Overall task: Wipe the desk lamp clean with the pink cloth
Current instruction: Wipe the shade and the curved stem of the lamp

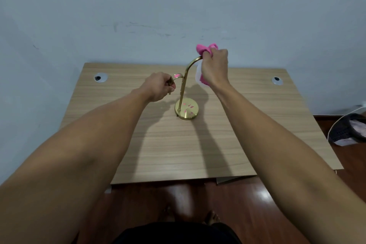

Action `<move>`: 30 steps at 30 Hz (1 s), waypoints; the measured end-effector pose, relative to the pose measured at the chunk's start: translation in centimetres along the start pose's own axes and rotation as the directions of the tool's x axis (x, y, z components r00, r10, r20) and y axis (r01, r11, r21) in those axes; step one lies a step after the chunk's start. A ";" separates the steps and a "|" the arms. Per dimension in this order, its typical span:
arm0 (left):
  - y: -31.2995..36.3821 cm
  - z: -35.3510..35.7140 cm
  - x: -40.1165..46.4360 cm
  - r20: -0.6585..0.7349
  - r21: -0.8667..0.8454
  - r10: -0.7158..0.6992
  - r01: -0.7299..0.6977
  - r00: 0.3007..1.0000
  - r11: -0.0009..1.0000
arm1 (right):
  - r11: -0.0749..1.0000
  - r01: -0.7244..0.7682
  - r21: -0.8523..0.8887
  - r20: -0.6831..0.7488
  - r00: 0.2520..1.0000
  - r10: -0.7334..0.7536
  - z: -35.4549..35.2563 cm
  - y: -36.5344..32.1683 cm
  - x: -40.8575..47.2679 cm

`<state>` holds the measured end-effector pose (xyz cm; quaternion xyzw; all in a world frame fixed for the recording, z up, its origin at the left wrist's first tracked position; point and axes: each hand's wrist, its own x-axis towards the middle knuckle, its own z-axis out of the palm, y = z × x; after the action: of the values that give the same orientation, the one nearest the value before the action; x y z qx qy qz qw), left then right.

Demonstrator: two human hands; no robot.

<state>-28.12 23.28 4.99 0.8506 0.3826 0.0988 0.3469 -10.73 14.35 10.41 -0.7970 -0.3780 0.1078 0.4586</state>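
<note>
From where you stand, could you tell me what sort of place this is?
Probably a plain home room or small office: a wooden desk with cable holes against a bare painted wall, and a dark polished wood floor.

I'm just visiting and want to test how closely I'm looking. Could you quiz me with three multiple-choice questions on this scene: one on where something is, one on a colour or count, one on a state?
1. Where is the pink cloth?
A. Flat on the desk
B. In the right hand, at the lamp's taller arm
C. On the floor

2. How many round cable holes show in the desk?
A. Two
B. None
C. Four

3. What is the left hand doing?
A. Resting open on the desk
B. Gripping the shorter curved arm of the desk lamp
C. Holding the cloth

Answers:
B: pink bunches out above and below that fist.
A: one near each back corner.
B: its fingers curl round the brass tip.
</note>
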 end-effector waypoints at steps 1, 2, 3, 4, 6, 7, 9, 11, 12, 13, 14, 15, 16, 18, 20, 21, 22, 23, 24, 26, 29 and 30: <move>0.0 0.0 0.0 -0.002 0.002 0.005 -0.005 1.000 1.000 | 0.992 0.100 -0.080 0.036 0.995 -0.097 0.1 -0.2 -0.2; 0.1 0.0 0.0 -0.004 0.001 0.009 -0.009 1.000 1.000 | 0.967 0.206 -0.147 0.063 0.978 -0.199 0.3 -0.2 -0.6; 0.1 0.0 0.0 -0.007 -0.006 0.012 -0.012 1.000 1.000 | 0.927 0.317 -0.202 0.079 0.948 -0.308 0.5 -0.1 -1.1; 0.1 -0.1 0.1 -0.010 -0.015 0.012 -0.012 1.000 1.000 | 0.876 0.417 -0.243 0.093 0.909 -0.407 0.7 0.2 -1.6; 0.0 0.0 -0.1 -0.016 -0.030 0.018 -0.018 1.000 0.999 | 0.766 0.557 -0.322 0.142 0.828 -0.543 0.7 1.0 -2.1; 0.0 0.1 -0.1 -0.019 -0.037 0.021 -0.022 1.000 0.999 | 0.707 0.614 -0.351 0.184 0.785 -0.591 0.5 1.3 -2.3; 0.0 0.2 -0.1 -0.030 -0.052 0.024 -0.025 0.999 0.998 | 0.653 0.662 -0.367 0.212 0.744 -0.634 0.1 1.8 -1.9; -0.1 0.3 -0.1 -0.034 -0.088 0.016 -0.019 0.999 0.996 | 0.736 0.572 -0.362 0.097 0.809 -0.580 -0.1 1.5 -1.1; -0.2 0.4 -0.1 -0.033 -0.118 0.007 -0.011 0.999 0.993 | 0.798 0.489 -0.353 0.027 0.858 -0.514 -0.2 1.3 -0.6; -0.4 0.5 -0.1 -0.037 -0.154 -0.004 -0.002 0.999 0.988 | 0.833 0.414 -0.366 -0.016 0.893 -0.451 -0.2 1.1 -0.1; -0.5 0.5 -0.2 -0.043 -0.191 -0.013 0.005 0.999 0.982 | 0.867 0.338 -0.367 -0.031 0.927 -0.375 -0.2 0.8 -0.1; -0.7 0.6 -0.2 -0.049 -0.224 -0.022 0.010 0.999 0.974 | 0.875 0.320 -0.364 -0.020 0.936 -0.351 -0.1 0.6 -0.4; -0.7 0.7 -0.2 -0.050 -0.252 -0.029 0.016 0.998 0.968 | 0.861 0.354 -0.364 -0.009 0.924 -0.383 0.1 0.6 -0.8; -1.0 1.0 -0.1 -0.045 -0.311 -0.046 0.030 0.998 0.950 | 0.797 0.490 -0.352 0.022 0.856 -0.517 0.5 0.9 -2.2; -1.0 1.2 -0.4 -0.047 -0.368 -0.074 0.051 0.996 0.928 | 0.741 0.609 -0.284 0.061 0.783 -0.619 1.3 1.1 -3.4; -1.1 1.3 -0.4 -0.047 -0.397 -0.086 0.061 0.995 0.916 | 0.778 0.599 -0.190 0.056 0.798 -0.600 1.5 0.6 -4.1; -1.2 1.4 -0.5 -0.044 -0.420 -0.094 0.067 0.995 0.905 | 0.840 0.538 -0.067 0.026 0.843 -0.538 1.7 0.1 -4.8; -1.4 1.5 -0.5 -0.043 -0.439 -0.097 0.068 0.994 0.896 | 0.880 0.474 0.011 -0.013 0.880 -0.474 1.9 -0.3 -5.3; -1.7 1.6 -0.6 -0.045 -0.453 -0.095 0.065 0.994 0.889 | 0.899 0.435 0.048 -0.044 0.900 -0.434 2.3 -0.5 -5.8; -2.1 1.8 -0.7 -0.042 -0.475 -0.105 0.073 0.994 0.877 | 0.900 0.436 0.025 -0.015 0.900 -0.436 3.5 -0.4 -6.6; -2.0 2.0 -1.1 -0.022 -0.496 -0.097 0.073 0.995 0.865 | 0.897 0.429 -0.109 0.091 0.903 -0.421 5.3 0.9 -7.7; -1.8 2.0 -1.2 -0.025 -0.487 -0.092 0.069 0.995 0.871 | 0.897 0.417 -0.149 0.103 0.908 -0.405 5.7 1.3 -8.1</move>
<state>-29.15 22.18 2.41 0.7171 0.3886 0.1971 0.5440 -18.61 12.04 4.75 -0.7306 -0.5611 0.0043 0.3890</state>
